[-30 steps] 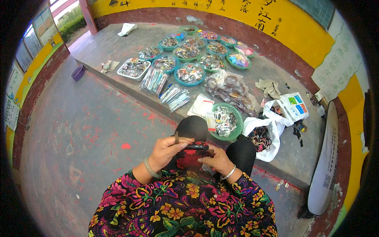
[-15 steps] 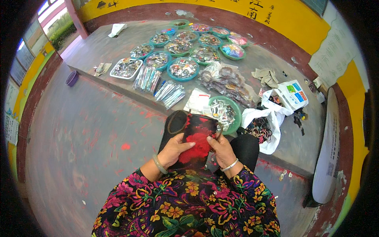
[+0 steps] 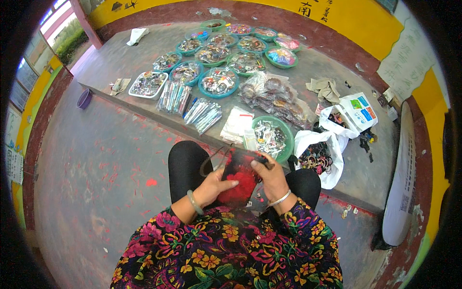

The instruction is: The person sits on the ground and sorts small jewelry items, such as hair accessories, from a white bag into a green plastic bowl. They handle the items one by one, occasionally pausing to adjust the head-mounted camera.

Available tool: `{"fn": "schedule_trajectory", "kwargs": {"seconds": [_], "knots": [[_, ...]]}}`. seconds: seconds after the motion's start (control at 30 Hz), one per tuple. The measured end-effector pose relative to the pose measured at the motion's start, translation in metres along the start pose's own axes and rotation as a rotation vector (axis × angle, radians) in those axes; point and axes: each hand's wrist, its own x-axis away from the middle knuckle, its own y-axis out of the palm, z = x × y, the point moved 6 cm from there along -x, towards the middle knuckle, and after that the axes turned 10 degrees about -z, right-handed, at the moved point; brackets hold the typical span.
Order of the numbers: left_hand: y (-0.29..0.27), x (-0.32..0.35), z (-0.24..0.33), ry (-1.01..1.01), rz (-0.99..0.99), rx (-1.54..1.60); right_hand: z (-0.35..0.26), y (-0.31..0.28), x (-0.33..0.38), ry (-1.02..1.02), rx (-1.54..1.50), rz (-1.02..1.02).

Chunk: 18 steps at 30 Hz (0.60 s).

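Observation:
Between my knees I hold a small dark bag (image 3: 237, 191) with a large red patch on its face and a brown cord handle that loops out at the upper left. My left hand (image 3: 210, 190) grips its left side, thumb pressed across the red part. My right hand (image 3: 273, 182) grasps the upper right edge, thumb on the front and fingers behind. What the bag holds cannot be seen. Just beyond it are a green basin (image 3: 288, 137) of small bagged items and a stack of white plastic sleeves (image 3: 237, 124).
On the raised ledge stand several coloured basins (image 3: 219, 83) of small goods, a white tray (image 3: 148, 85), bundles of pens (image 3: 202, 115) and bagged brown items (image 3: 276, 98). White bags (image 3: 320, 159) of hair ties lie to the right. A purple bucket (image 3: 84, 98) sits on the floor at left.
The bag has tilted, its top turned to the right, and its red face is partly folded. My right hand has moved up along its edge. My knees have spread apart.

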Motion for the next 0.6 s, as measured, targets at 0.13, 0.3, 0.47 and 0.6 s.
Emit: {"fn": "schedule_trajectory", "kwargs": {"seconds": [0.13,0.3,0.47,0.6], "knots": [[-0.024,-0.049,0.023,0.062,0.123,-0.024,-0.037,-0.061,-0.033,-0.217,0.180,0.193],[-0.061,-0.123,0.037,0.164,0.225,0.082,-0.060,-0.132,-0.020,-0.275,0.017,0.560],[-0.079,-0.189,-0.019,-0.039,0.261,0.151,-0.047,-0.155,-0.018,-0.187,-0.145,0.568],[-0.092,-0.229,-0.071,-0.043,0.359,0.046,-0.045,-0.150,-0.017,-0.118,-0.183,0.536]]}}
